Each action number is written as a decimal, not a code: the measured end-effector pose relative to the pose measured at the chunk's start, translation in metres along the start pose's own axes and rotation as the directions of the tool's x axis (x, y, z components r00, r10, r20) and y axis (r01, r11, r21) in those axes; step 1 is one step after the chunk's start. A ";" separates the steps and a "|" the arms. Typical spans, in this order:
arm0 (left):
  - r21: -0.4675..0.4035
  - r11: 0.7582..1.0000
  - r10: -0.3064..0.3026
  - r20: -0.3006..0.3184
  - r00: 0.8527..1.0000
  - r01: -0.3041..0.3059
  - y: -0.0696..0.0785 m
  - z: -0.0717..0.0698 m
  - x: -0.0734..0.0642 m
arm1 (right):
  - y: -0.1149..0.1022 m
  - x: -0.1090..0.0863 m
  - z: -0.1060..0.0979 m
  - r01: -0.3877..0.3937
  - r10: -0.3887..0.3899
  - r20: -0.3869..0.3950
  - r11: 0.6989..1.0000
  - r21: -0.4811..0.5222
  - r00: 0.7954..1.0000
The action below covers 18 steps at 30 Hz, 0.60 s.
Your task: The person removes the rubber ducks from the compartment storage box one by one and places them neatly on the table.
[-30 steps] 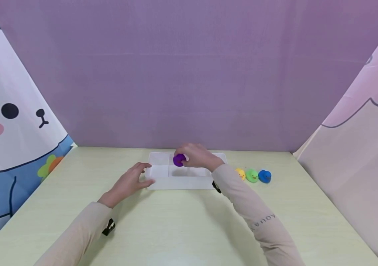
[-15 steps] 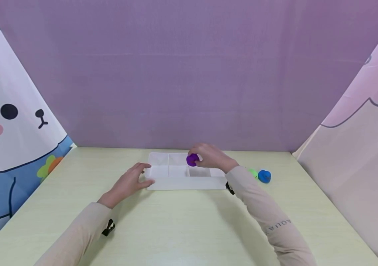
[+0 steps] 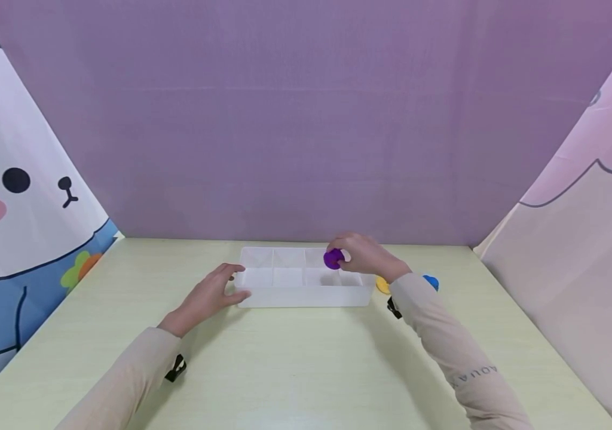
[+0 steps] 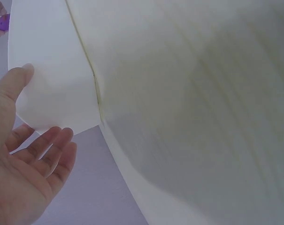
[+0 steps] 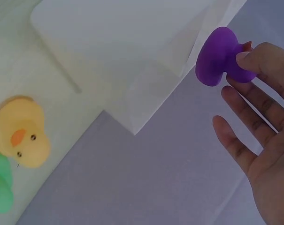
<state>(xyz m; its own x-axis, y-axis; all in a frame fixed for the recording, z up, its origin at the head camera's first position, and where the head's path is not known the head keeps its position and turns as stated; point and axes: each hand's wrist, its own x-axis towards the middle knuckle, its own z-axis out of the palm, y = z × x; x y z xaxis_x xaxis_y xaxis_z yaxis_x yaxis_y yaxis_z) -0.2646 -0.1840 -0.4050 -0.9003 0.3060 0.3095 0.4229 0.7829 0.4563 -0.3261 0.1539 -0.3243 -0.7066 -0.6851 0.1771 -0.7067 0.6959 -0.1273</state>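
A purple rubber duck [image 3: 333, 259] hangs above the right part of a white divided box [image 3: 306, 297]. My right hand [image 3: 365, 255] pinches it between thumb and fingers. In the right wrist view the duck [image 5: 217, 58] is held at its head end, with the other fingers spread loosely. At the box's left end rests my left hand [image 3: 204, 301], its thumb by the front wall and its fingers along the side. In the left wrist view, those fingers [image 4: 57, 152] are relaxed against the box's edge. The sections I can see into hold nothing.
To the right of the box sit a yellow rubber duck [image 3: 383, 285] and a blue one [image 3: 431, 282], partly behind the right sleeve. A green duck [image 5: 1, 187] shows in the right wrist view. A purple cloth wall [image 3: 306, 149] stands behind the table [image 3: 284, 364].
My right hand has carried the purple duck rightward above the box, from the second column of sections toward the right end. The left hand has stayed in place.
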 end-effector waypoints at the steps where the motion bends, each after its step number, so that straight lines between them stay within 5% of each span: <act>1: 0.000 1.000 0.000 -0.001 1.000 0.000 0.000 0.000 0.000 | 0.002 -0.002 -0.001 -0.005 0.005 -0.002 1.000 0.003 1.000; 18: -0.007 1.000 -0.008 0.003 1.000 0.008 -0.001 0.000 0.000 | 0.037 -0.044 -0.014 -0.095 0.095 -0.029 0.995 -0.009 0.995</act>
<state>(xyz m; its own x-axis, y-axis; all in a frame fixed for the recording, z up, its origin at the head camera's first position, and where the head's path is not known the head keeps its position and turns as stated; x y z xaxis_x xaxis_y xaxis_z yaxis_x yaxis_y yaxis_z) -0.2649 -0.1849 -0.4059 -0.9038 0.3016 0.3036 0.4168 0.7812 0.4648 -0.3205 0.2128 -0.3232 -0.7691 -0.6094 0.1926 -0.6359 0.7599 -0.1350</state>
